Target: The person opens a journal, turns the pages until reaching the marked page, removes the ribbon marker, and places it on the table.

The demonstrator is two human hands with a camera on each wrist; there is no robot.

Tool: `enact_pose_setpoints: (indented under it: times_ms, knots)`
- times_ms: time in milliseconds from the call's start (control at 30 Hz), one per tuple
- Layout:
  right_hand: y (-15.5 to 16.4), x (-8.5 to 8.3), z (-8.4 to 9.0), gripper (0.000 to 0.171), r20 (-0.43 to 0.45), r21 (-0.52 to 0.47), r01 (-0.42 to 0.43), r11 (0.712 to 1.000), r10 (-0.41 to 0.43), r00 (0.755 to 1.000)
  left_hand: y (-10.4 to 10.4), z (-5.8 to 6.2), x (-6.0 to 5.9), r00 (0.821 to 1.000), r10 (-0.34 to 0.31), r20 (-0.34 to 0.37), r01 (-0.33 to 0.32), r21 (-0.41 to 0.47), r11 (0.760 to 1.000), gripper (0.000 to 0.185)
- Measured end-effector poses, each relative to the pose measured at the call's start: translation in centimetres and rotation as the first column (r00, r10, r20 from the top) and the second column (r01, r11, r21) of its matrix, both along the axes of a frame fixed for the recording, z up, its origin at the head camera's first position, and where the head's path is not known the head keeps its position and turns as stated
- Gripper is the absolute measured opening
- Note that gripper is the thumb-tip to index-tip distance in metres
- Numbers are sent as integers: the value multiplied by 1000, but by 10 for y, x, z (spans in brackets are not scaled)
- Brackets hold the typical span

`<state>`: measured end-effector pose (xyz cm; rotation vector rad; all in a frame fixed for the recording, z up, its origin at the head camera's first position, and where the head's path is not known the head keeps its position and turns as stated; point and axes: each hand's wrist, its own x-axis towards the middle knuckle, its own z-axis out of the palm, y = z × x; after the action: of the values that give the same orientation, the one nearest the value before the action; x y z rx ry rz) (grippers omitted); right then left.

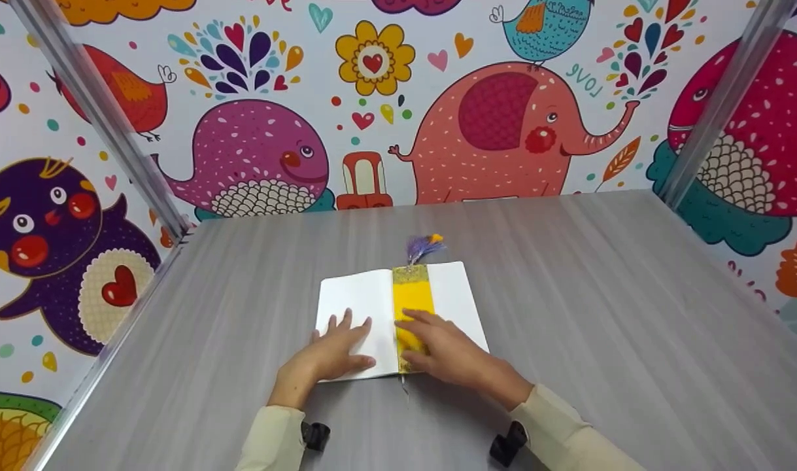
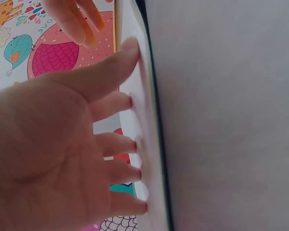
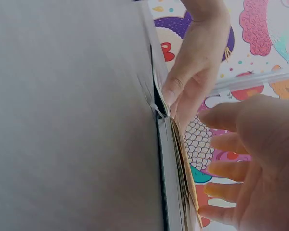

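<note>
An open notebook (image 1: 354,296) with blank white pages lies on the table. Along its inner fold, on the right page, is a yellow bookmark (image 1: 413,297) with glittery gold ends and a purple tassel (image 1: 421,250) beyond the top edge. My left hand (image 1: 327,352) rests on the left page, fingers spread; the left wrist view shows its fingertips (image 2: 131,101) touching the paper. Over the bookmark's lower half is my right hand (image 1: 449,348), fingers extended and holding nothing. In the right wrist view most of its fingers (image 3: 224,168) stand apart from the bookmark; whether the little finger touches is unclear.
The grey table (image 1: 588,314) extends around the notebook on all sides. A thin ribbon (image 1: 405,384) sticks out below the notebook's spine. Walls printed with cartoon animals (image 1: 490,137) and metal posts (image 1: 104,124) border the table's back and left side.
</note>
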<state>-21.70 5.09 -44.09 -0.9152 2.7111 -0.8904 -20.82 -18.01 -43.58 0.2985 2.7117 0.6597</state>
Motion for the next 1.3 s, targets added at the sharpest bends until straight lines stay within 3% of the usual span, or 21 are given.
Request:
enact_pose_setpoints:
  times_ms: [133,233,400,533,667,867,1067,1167,1300]
  knots:
    - [3,-8,-4,46,-11,-133,91,987,-93,996,1,0,1,1000,9,7,-9,-2,1000,72]
    - [5,-15,-5,46,-20,-231,172,958,-181,983,1,1,1,1000,15,13,-15,-5,1000,73]
    - [6,-26,-5,53,99,-292,353,889,-339,936,3,2,-1,1000,20,20,-19,-8,1000,74]
    - [5,-36,-4,63,244,-263,464,846,-407,880,4,1,-3,1000,22,21,-21,-12,1000,74]
    - [2,-47,-3,76,365,-207,526,825,-434,824,3,-1,-2,999,29,26,-28,-10,1000,74]
    - [-1,-63,4,90,465,-103,552,828,-450,762,2,0,-2,999,36,27,-36,-4,999,73]
    - [1,-76,9,86,557,-39,577,816,-462,690,2,1,-2,999,29,32,-29,-2,1000,73]
    - [-1,-79,8,83,572,-16,594,804,-480,666,1,1,-1,999,21,27,-21,0,1000,73]
    - [-6,-82,7,86,544,19,597,802,-509,667,1,1,-1,999,20,26,-20,-1,1000,73]
